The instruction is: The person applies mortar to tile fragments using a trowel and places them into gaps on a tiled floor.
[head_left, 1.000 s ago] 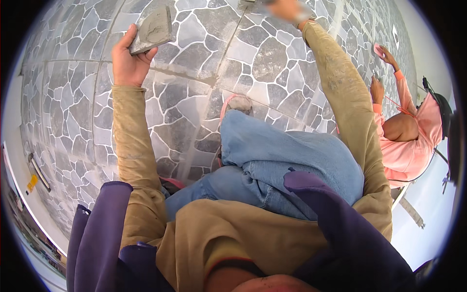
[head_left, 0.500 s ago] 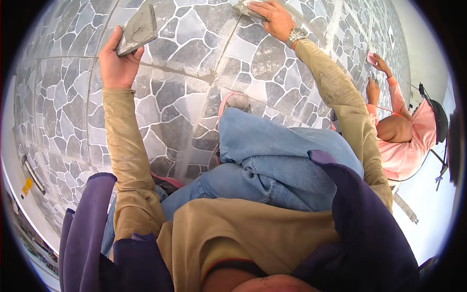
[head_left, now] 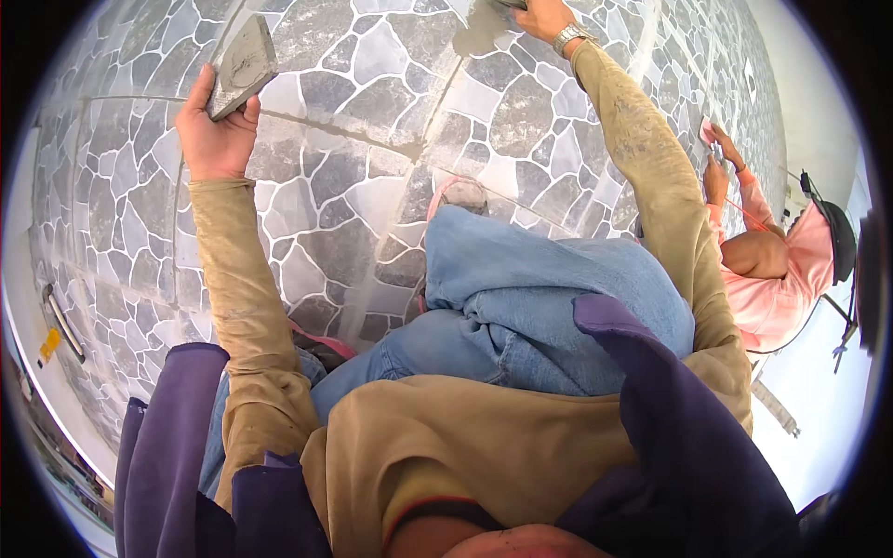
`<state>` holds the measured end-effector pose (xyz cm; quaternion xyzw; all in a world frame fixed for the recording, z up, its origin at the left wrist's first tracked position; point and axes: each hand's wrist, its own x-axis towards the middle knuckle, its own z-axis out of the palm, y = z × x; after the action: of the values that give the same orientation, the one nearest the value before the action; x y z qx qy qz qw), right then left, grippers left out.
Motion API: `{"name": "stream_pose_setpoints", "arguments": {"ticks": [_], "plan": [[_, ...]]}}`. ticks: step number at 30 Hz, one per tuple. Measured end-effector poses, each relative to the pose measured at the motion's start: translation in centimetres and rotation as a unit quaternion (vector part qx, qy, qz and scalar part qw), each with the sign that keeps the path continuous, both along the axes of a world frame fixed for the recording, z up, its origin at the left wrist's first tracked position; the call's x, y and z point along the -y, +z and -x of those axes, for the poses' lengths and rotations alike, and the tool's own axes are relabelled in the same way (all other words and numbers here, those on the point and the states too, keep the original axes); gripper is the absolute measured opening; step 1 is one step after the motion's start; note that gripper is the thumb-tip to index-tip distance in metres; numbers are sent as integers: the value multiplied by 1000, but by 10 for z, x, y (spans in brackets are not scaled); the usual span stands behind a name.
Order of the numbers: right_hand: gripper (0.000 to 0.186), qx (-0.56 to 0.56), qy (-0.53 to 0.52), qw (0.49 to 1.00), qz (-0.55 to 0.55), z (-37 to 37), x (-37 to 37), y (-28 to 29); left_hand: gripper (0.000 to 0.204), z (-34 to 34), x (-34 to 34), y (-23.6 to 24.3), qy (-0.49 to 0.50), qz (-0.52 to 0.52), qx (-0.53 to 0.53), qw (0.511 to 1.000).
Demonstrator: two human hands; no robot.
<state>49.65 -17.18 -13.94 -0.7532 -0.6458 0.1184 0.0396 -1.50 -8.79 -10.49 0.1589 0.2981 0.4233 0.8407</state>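
My left hand (head_left: 219, 139) is closed around the lower edge of a rectangular grey board (head_left: 244, 67), thumb on one side and fingers on the other. A dab of wet grey grout (head_left: 249, 67) sits on its face. At the top edge of the view my right hand (head_left: 547, 20) grips a flat grey piece (head_left: 513, 3), mostly cut off by the frame. Just beside it a wet grey grout smear (head_left: 482, 33) covers a joint. Both hands are over the stone-patterned tile floor (head_left: 344, 177), where grey grout lines (head_left: 344, 135) run between the tiles.
My bent knee (head_left: 465, 246) in jeans and a pink-strapped shoe (head_left: 460, 193) rest on the tiles. To the right, a person in pink (head_left: 777, 270) works on the floor with a pink pad (head_left: 709, 130). A long-handled tool (head_left: 63, 324) and yellow item (head_left: 49, 346) lie far left.
My right hand has moved slightly up and right, and a wet grout smear now shows over the joint. My left hand with the board sits slightly lower and further left.
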Motion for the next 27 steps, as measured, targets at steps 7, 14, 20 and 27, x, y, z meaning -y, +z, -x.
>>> {"name": "stream_pose_setpoints", "arguments": {"ticks": [7,14,20,27], "plan": [[47,-25,10,997,70,81,20,-19,28,8,5,11,14,-2,21,1000],[53,-8,158,986,58,142,84,31,25,-10,0,5,-4,-9,7,1000],[73,66,268,961,-25,91,76,14,27,-25,8,8,-15,-3,28,999],[62,4,259,961,96,88,130,27,28,-5,-1,15,6,-17,-12,1000]]}}
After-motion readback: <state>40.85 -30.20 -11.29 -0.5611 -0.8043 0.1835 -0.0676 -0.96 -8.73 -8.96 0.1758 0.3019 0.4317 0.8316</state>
